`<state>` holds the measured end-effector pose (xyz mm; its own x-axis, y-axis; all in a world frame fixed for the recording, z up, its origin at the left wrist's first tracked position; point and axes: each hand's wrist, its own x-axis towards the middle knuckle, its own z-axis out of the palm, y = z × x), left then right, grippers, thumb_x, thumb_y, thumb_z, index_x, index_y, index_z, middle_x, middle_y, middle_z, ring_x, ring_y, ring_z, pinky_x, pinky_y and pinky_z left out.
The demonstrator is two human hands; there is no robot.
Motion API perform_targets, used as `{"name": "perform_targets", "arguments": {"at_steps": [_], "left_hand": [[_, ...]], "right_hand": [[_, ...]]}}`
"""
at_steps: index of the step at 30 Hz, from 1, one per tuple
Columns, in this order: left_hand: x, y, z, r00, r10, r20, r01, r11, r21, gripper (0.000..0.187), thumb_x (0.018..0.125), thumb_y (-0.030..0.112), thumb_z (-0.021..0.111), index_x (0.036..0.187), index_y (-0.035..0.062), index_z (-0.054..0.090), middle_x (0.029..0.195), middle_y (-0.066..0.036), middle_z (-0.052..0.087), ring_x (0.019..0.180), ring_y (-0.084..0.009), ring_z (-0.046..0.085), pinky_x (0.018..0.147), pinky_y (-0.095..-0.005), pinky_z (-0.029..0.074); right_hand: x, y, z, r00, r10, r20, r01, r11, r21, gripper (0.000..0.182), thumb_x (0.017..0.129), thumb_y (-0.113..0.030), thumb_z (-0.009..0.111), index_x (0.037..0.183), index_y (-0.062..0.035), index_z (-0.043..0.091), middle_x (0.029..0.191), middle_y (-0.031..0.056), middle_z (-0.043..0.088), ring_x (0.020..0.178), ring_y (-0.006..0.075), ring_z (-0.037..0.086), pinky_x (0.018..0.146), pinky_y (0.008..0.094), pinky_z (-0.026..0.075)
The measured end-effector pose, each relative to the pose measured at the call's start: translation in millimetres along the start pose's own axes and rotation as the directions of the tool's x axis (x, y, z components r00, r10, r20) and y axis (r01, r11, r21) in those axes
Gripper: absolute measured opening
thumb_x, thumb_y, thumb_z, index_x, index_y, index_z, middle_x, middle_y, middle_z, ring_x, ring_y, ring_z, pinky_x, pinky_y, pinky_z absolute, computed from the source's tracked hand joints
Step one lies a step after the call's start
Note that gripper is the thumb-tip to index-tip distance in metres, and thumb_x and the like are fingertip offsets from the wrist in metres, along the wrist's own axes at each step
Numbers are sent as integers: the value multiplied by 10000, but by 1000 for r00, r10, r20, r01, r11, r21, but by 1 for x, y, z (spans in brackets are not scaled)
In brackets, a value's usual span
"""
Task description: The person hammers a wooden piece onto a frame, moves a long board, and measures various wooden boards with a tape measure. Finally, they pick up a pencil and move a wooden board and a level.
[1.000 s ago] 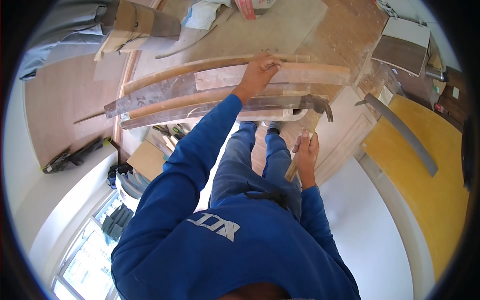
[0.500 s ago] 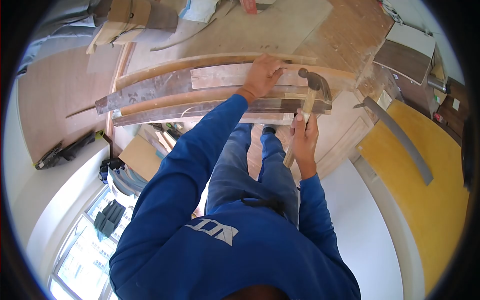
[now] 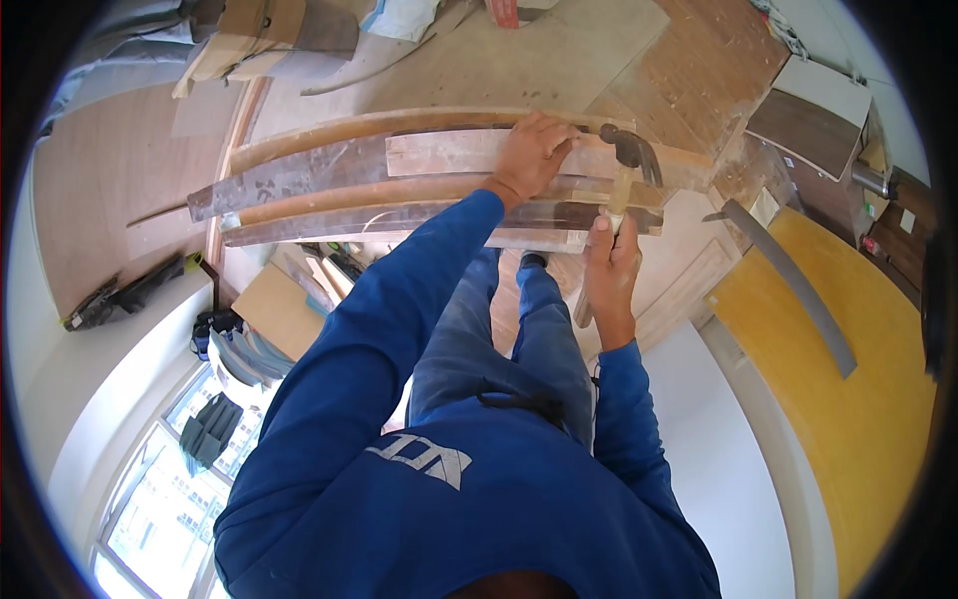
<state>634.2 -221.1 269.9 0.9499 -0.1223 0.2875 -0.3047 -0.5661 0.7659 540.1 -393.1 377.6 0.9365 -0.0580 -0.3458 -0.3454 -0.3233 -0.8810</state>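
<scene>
My right hand (image 3: 612,275) is wrapped round the wooden handle of a claw hammer (image 3: 627,150). The hammer head points away from me, over the right part of the planks. My left hand (image 3: 534,158) rests on a short pale board (image 3: 439,155), its thumb and forefinger pinched together near the hammer head. Whatever is between those fingertips is too small to make out. Under the pale board lies a long, stained dark plank (image 3: 289,182). Another dark plank (image 3: 339,224) runs parallel on the side closer to my body.
On the right, a curved grey strip (image 3: 793,275) lies on a yellow panel (image 3: 868,419). Brown and white boards (image 3: 813,110) stand at the far right. Folded cardboard (image 3: 244,50) sits at the upper left, and a window (image 3: 165,499) is at the lower left.
The hammer and my right hand have shifted slightly right, with the head still raised. My left hand has moved a little to the right along the pale board.
</scene>
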Motion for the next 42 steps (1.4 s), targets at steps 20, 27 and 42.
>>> {"name": "perform_targets", "arguments": {"at_steps": [20,27,42], "left_hand": [[3,4,-1,999,51,-13,-50,997,56,110,847,85,693,955,71,678,909,-88,673,923,-341,587,828,-439,486],[5,1,-5,1000,17,24,-17,1000,20,154,853,120,684,997,68,672,991,-115,647,989,-340,580,889,-444,478],[19,-15,-7,923,-374,-94,363,758,543,242,964,297,562,946,78,663,1050,-123,642,1037,-360,602,893,-496,502]], "right_hand": [[1,-14,12,979,-96,-179,86,994,-67,330,1051,-279,512,1078,50,523,824,322,641,785,530,604,686,550,472],[-5,-1,3,999,-3,-47,-10,964,-266,324,1062,-290,480,1067,30,529,822,283,644,766,497,618,690,516,484],[8,31,22,972,-192,-137,154,957,-247,325,1070,-288,457,1133,20,538,738,165,625,629,290,614,595,411,487]]}}
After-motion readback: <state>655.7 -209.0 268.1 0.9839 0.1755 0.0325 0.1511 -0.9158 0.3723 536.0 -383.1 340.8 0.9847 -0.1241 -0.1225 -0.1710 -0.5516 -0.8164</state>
